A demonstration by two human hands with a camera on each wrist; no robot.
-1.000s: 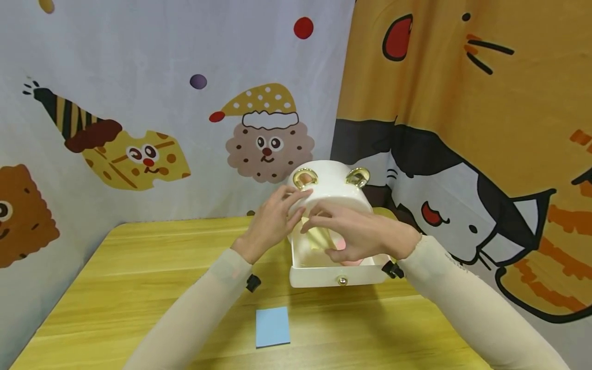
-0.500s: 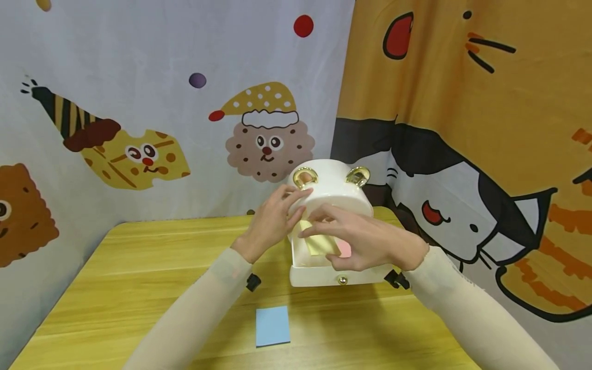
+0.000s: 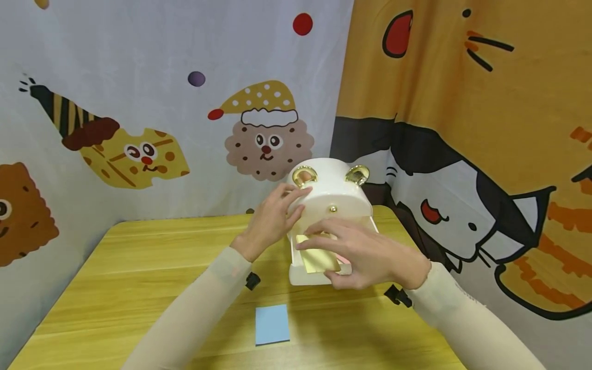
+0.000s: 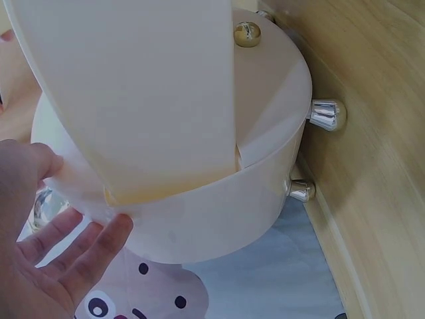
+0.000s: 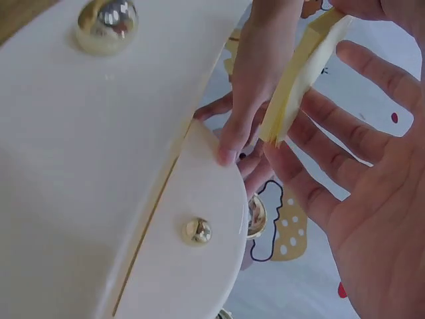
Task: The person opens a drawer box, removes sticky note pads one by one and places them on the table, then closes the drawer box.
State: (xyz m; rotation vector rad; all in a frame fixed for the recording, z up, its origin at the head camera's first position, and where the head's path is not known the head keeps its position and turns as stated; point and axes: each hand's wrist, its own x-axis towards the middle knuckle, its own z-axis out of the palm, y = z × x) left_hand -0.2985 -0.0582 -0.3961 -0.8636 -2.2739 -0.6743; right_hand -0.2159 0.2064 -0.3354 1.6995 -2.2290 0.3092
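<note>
A white storage box (image 3: 329, 180) with gold ears stands at the table's back, its lower drawer (image 3: 302, 278) pulled out. My left hand (image 3: 270, 220) rests on the box's left side. In the left wrist view, the left thumb touches the front face while the fingers (image 4: 86, 262) lie spread and fairly straight along the curved side. Above the drawer, my right hand (image 3: 365, 249) pinches a yellow sticky note pad (image 3: 316, 259) by its edges, between thumb and fingertips. A pink piece (image 3: 343, 260) shows in the drawer, mostly hidden behind the right hand.
A blue sticky note pad (image 3: 272, 325) lies on the wooden table (image 3: 162, 288), in front of the drawer. Printed curtains (image 3: 162, 61) hang close behind the table and along its right side. The box has a gold front knob (image 3: 333, 208) and gold feet (image 4: 327, 114).
My right hand has come up out of the drawer and toward me with the yellow sticky note pad, uncovering the box's front knob. My left hand stays on the box.
</note>
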